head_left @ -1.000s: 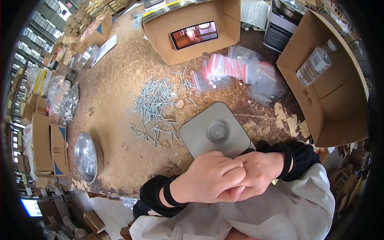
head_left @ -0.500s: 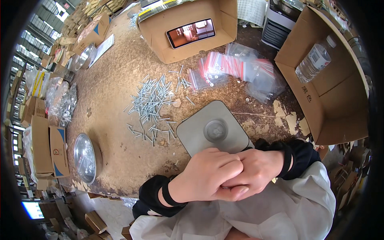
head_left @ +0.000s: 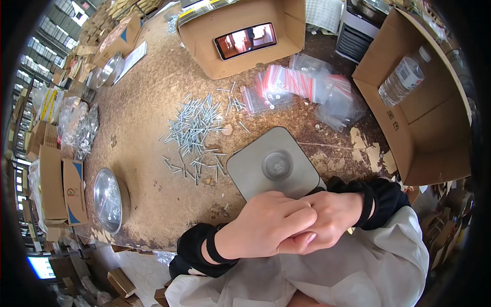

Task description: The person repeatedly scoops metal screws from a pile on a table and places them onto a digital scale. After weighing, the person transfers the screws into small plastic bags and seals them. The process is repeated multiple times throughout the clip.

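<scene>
My left hand (head_left: 268, 225) and my right hand (head_left: 335, 215) are pressed together at the near edge of the worktable, fingers curled into each other. Whatever lies inside them, if anything, is hidden. Just beyond the knuckles is a grey square plate-like device (head_left: 250, 171) with rounded corners and a small round dish (head_left: 277, 165) on top; my hands overlap its near edge in the picture. Farther left lies a loose heap of silvery screws or nails (head_left: 194, 123). Clear zip bags with red strips (head_left: 302, 84) are piled beyond the device, some with small white pieces in them.
A phone (head_left: 245, 42) with a lit screen leans in an open cardboard box (head_left: 204, 59) at the back. Another box (head_left: 409, 148) on the right holds a water bottle (head_left: 401, 79). At the left edge sits a metal bowl (head_left: 123, 202) with clear packets inside.
My hands stay clasped, with only a slight shift of the fingers. The picture on the phone screen is different.
</scene>
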A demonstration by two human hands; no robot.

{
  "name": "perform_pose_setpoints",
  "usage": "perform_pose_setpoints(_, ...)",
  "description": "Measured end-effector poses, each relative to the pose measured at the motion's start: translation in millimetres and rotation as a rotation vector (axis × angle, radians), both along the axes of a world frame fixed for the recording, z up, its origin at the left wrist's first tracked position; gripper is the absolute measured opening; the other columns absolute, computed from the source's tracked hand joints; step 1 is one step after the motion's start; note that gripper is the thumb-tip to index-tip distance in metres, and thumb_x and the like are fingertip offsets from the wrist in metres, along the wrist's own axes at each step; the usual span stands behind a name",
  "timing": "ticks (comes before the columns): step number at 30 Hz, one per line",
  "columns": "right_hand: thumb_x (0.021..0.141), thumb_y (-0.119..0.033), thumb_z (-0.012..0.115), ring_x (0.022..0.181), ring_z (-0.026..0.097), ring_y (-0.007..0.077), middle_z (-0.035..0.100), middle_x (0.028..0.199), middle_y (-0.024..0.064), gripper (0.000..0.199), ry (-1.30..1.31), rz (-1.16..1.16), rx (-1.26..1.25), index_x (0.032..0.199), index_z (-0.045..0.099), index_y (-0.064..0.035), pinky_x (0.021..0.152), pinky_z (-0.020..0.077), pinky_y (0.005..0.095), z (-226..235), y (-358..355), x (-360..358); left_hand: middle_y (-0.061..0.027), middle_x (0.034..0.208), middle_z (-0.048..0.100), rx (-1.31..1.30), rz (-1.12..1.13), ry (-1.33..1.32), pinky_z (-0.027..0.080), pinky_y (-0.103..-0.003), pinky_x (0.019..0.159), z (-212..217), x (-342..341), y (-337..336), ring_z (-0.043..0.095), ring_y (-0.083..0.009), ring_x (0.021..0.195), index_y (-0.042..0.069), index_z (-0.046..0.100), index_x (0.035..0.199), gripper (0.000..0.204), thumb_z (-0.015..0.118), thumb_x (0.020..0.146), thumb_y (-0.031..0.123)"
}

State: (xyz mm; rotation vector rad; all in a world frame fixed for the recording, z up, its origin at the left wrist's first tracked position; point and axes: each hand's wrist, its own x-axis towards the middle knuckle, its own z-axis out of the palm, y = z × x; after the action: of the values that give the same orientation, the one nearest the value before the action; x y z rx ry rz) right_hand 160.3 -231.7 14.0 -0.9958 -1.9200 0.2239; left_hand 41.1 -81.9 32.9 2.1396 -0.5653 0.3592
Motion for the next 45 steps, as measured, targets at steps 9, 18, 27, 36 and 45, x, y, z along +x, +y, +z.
perform_pose_setpoints(9, 0.078, -0.009, 0.070, 0.068, 0.060, 0.0249, 0.059, 0.084, 0.0079, 0.018, -0.067, -0.030, 0.097, 0.091, 0.062, -0.0023, 0.061, 0.0504, 0.0358, -0.5, 4.4, 3.1, -0.0043, 0.068, 0.052, -0.015, 0.061, -0.017, 0.042, -0.037, 0.052, 2.8, 1.4, 0.1, 0.054, -0.0270, 0.055, 0.008, 0.058, 0.087, 0.024, 0.074, 0.080, 0.024)
perform_pose_setpoints(18, 0.074, -0.008, 0.073, 0.061, 0.058, 0.0200, 0.058, 0.077, 0.0044, 0.029, 0.005, -0.107, 0.091, 0.101, 0.064, -0.0022, 0.057, 0.0482, 0.0321, 6.3, 4.6, 4.2, -0.0033, 0.071, 0.052, -0.016, 0.043, -0.028, 0.043, -0.036, 0.054, 6.8, -0.4, 18.1, 0.056, -0.0246, 0.060, 0.010, 0.053, 0.081, 0.026, 0.075, 0.078, 0.022)
perform_pose_setpoints(27, 0.075, -0.009, 0.074, 0.060, 0.058, 0.0226, 0.056, 0.072, 0.0053, 0.045, 0.111, -0.105, -0.001, 0.118, 0.061, 0.0001, 0.058, 0.0496, 0.0338, -0.8, 1.2, 0.8, -0.0036, 0.067, 0.052, -0.117, 0.008, 0.015, 0.039, -0.035, 0.051, 3.0, 1.9, 13.7, 0.054, -0.0249, 0.057, 0.008, 0.055, 0.081, 0.021, 0.073, 0.078, 0.019)
perform_pose_setpoints(36, 0.076, -0.008, 0.073, 0.064, 0.059, 0.0261, 0.056, 0.077, 0.0067, 0.033, 0.074, -0.094, -0.002, 0.105, 0.060, -0.0023, 0.063, 0.0514, 0.0355, 1.8, 2.7, 0.0, -0.0017, 0.067, 0.053, -0.101, 0.101, -0.122, 0.040, -0.032, 0.051, -2.0, 1.0, 8.2, 0.054, -0.0217, 0.055, 0.009, 0.057, 0.082, 0.020, 0.073, 0.072, 0.014)
perform_pose_setpoints(45, 0.077, -0.008, 0.071, 0.068, 0.059, 0.0264, 0.056, 0.077, 0.0068, 0.027, 0.048, -0.104, -0.017, 0.101, 0.060, -0.0041, 0.067, 0.0522, 0.0351, 4.7, 1.7, 1.4, -0.0018, 0.069, 0.053, -0.057, 0.075, -0.089, 0.040, -0.032, 0.053, 1.7, 2.1, 10.8, 0.055, -0.0212, 0.057, 0.009, 0.057, 0.085, 0.023, 0.075, 0.072, 0.016)
